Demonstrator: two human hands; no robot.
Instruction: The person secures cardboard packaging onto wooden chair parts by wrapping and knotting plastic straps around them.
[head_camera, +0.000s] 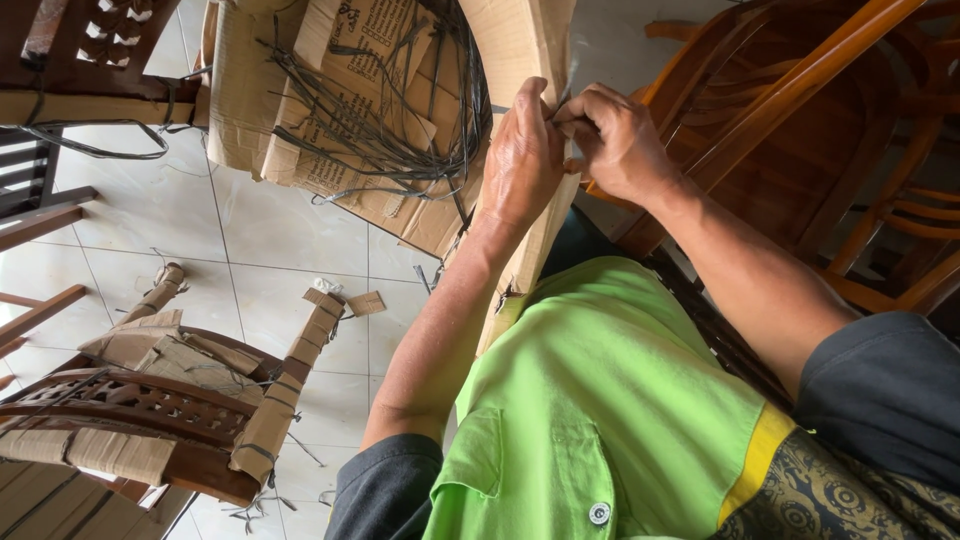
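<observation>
Against brown cardboard wrapping (520, 40), both hands (575, 150)

both hands (570, 145) on cardboard strip (520, 40); wrapped chair (180, 400) left.

The floor (270, 240) has big, shiny white tiles. A carved brown wooden chair (150, 410) wrapped in bits of cardboard stands on it. More brown wooden chairs (830, 130) are stacked on the other side.
</observation>
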